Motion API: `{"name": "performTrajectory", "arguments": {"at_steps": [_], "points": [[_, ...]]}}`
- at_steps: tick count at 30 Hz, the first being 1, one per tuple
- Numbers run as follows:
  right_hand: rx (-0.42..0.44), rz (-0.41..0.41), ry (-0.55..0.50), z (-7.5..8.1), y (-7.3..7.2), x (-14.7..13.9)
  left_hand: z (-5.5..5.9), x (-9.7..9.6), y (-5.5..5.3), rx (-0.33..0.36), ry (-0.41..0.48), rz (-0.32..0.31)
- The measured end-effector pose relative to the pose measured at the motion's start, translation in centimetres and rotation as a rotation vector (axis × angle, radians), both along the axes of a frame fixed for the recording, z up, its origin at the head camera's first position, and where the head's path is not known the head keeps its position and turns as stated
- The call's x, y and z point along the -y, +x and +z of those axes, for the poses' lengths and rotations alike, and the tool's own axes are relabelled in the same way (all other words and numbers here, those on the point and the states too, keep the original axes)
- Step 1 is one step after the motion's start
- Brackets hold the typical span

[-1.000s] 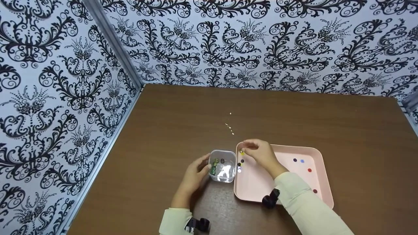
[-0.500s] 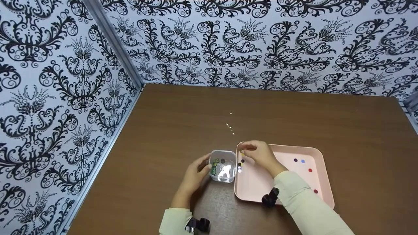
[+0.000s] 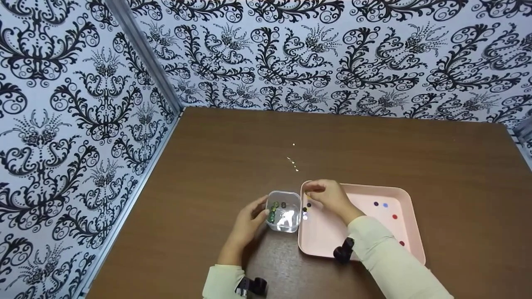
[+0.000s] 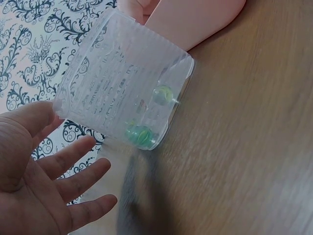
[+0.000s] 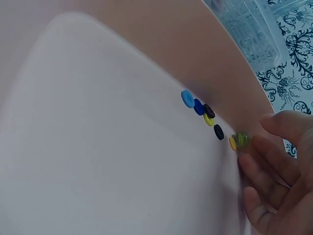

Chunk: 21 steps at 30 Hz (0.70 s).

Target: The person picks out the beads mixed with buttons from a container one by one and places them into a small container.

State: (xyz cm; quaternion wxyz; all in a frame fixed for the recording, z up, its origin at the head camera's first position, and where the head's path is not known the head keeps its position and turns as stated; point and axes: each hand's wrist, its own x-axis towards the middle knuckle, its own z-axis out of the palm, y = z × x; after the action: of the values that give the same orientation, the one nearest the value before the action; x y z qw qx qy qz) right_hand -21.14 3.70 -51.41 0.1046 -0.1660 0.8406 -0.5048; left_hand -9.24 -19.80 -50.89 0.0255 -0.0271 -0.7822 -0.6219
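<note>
In the head view my left hand (image 3: 246, 222) grips the left side of a clear plastic container (image 3: 292, 227). Thumb and forefinger pinch its rim in the left wrist view, while the other fingers stretch out free. Several green glass marbles (image 4: 141, 136) lie inside it. My right hand (image 3: 330, 195) reaches into the far left corner of a pink tray (image 3: 328, 241). Up close, its fingertips meet a yellow-green marble (image 5: 242, 139) beside a yellow button (image 5: 233, 143); the thumb stands apart. A black button (image 5: 219, 132) and a light blue button (image 5: 188, 99) lie along the same wall.
More buttons sit at the tray's right side, among them a red button (image 3: 395, 216) and a blue button (image 3: 385, 205). The container stands against the tray's left wall on a brown table (image 3: 224, 153). Patterned walls (image 3: 291, 62) rise behind and at the left.
My right hand has lowered slightly into the tray corner, and its fingers now cover the marble seen there earlier in the head view. The left hand and container have stayed put.
</note>
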Motion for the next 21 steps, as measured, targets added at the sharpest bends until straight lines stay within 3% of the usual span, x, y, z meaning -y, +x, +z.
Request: {"name": "performTrajectory", "arguments": {"at_steps": [11, 21], "points": [[-0.061, 0.068, 0.016, -0.20, -0.23, -0.13, 0.00, 0.01, -0.05, 0.011, -0.002, 0.002], [-0.109, 0.082, 0.032, -0.07, 0.00, 0.08, 0.23, 0.04, 0.07, 0.008, 0.001, -0.005]]}}
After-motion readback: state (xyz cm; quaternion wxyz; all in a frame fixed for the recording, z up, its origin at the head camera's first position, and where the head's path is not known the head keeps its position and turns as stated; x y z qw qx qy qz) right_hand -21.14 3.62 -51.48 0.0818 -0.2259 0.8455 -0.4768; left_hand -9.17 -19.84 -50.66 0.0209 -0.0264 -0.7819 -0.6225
